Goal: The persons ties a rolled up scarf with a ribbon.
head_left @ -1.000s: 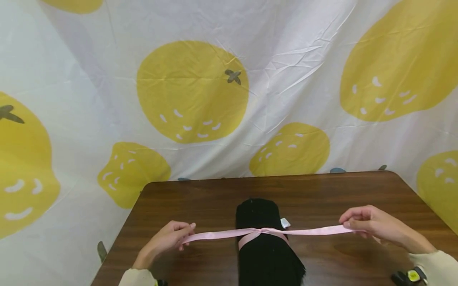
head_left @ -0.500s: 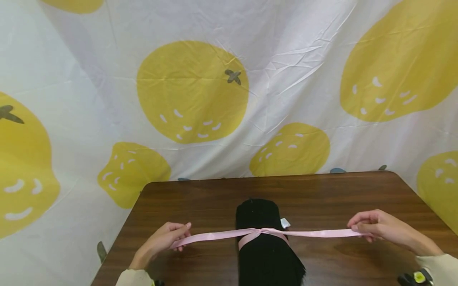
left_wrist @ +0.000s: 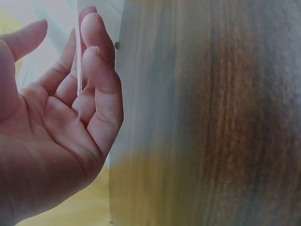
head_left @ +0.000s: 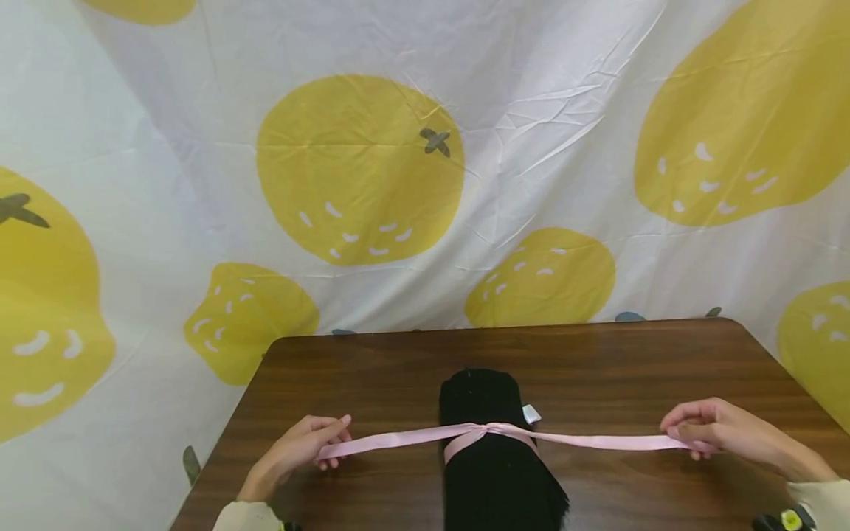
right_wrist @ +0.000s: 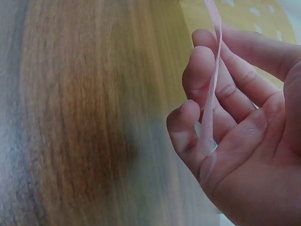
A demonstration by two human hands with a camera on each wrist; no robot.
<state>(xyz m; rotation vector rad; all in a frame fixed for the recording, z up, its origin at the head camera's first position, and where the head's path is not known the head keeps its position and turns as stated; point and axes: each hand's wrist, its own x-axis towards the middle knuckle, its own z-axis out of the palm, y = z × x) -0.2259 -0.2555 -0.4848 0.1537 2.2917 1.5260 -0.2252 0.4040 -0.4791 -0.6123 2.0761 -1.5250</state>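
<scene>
A rolled bundle of black cloth [head_left: 499, 487] lies lengthwise on the table, fringed at its lower right corner. Around its middle runs a pink ribbon [head_left: 607, 442], crossed or knotted on top, with a tail stretching out to each side. My left hand [head_left: 295, 448] holds the left tail; in the left wrist view the ribbon [left_wrist: 79, 56] passes between curled fingers, thumb standing apart. On the other side, my right hand [head_left: 740, 436] grips the right tail, and the right wrist view shows that ribbon [right_wrist: 207, 127] running down into the curled fingers.
The brown wood-grain table [head_left: 372, 369] has rounded far corners. A small white tag [head_left: 531, 414] sticks out from the bundle's right side. Behind the table hangs a white cloth [head_left: 219, 184] printed with yellow lemons.
My hands have moved apart, the right one farther right and slightly down, the left one a little left. The ribbon tails reach farther out; the bundle stays in place.
</scene>
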